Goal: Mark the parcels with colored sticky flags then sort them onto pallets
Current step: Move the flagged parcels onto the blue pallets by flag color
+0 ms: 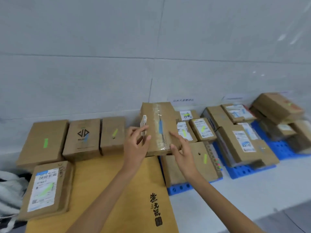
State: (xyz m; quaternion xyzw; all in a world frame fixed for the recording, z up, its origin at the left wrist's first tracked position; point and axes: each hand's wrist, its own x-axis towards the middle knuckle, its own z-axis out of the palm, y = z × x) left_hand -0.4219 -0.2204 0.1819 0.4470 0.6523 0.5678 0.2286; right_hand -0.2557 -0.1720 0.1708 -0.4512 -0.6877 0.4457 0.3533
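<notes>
**Sorting step: flagged parcel held between both hands**

Left to right: green-flagged parcels [43,132] lie by the wall and a large tan box [87,182] fills the foreground. Above its far edge the taped parcel [158,118] is held tilted, with a blue strip [160,127], probably its flag, along the top. The left hand [136,145] pinches the left edge, thumb opposing fingers. The right hand [182,153] grips the lower right corner. Marking appears complete; the next move calls for a carry rightward to the blue pallets [282,148].

A taped brown parcel [158,128], seemingly blue-flagged, is held tilted between green-flagged parcels [43,142] and blue pallets [242,171].
</notes>
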